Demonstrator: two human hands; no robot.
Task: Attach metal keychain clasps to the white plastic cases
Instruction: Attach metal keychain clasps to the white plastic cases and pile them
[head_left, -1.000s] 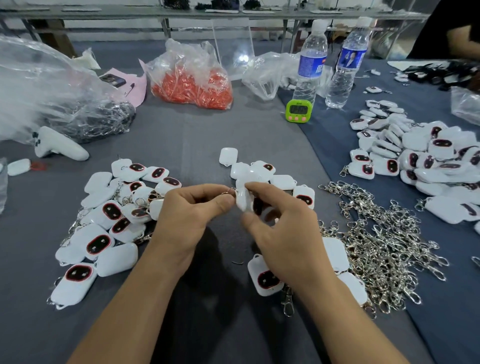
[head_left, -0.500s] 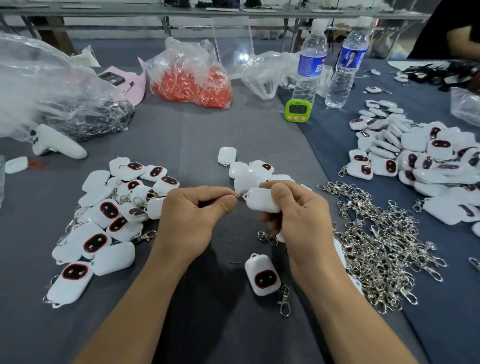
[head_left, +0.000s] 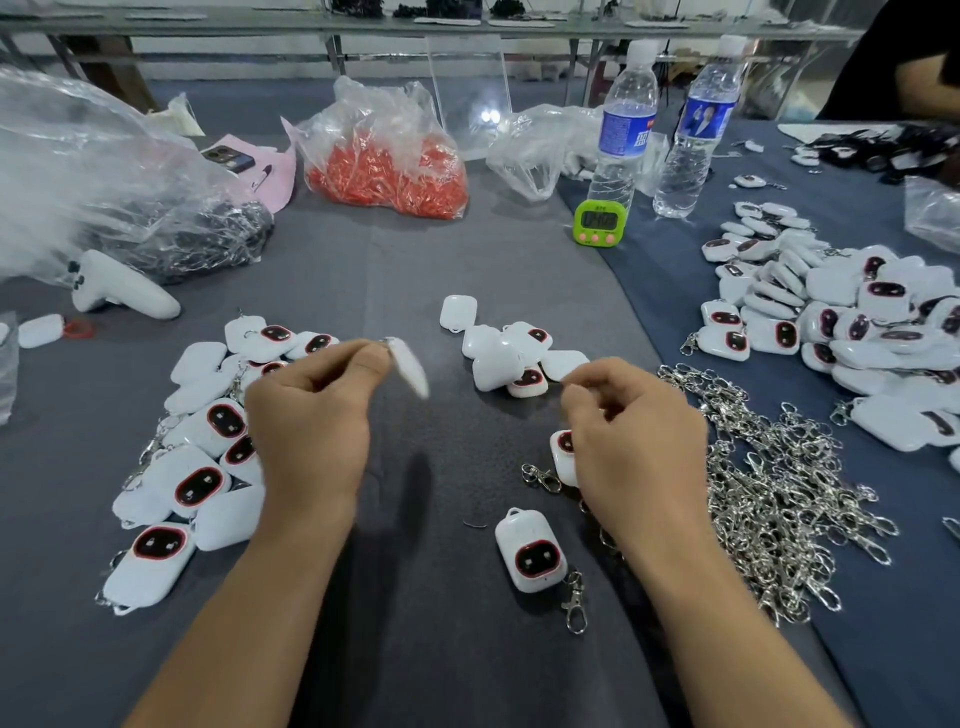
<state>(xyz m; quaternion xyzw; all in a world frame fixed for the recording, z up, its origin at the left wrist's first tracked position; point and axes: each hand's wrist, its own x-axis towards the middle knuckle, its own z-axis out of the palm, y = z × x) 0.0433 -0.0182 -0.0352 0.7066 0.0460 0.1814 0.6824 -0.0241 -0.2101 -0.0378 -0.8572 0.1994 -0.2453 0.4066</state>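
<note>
My left hand (head_left: 311, 415) pinches the metal ring of a white case (head_left: 410, 366), which hangs blurred from my fingertips above the grey table. Apart from it, my right hand (head_left: 634, 441) hovers with loosely curled fingers and nothing visible in it. Under that hand a case (head_left: 563, 452) with a clasp is partly hidden. Another case with its clasp (head_left: 530, 556) lies in front. Cases with clasps are piled at the left (head_left: 197, 467). A small heap of bare cases (head_left: 498, 358) sits in the middle. Loose metal clasps (head_left: 769, 493) are heaped at the right.
A large pile of cases (head_left: 857, 322) covers the far right. Two water bottles (head_left: 623, 130) and a green timer (head_left: 599, 222) stand at the back, beside a bag of orange pieces (head_left: 384, 161). A big clear bag (head_left: 130, 208) and white controller (head_left: 124, 293) lie left. Another person's arm (head_left: 924, 78) shows top right.
My right hand has let go of the case and moved right. My left hand has swung the case, hanging by its ring, to the left.
</note>
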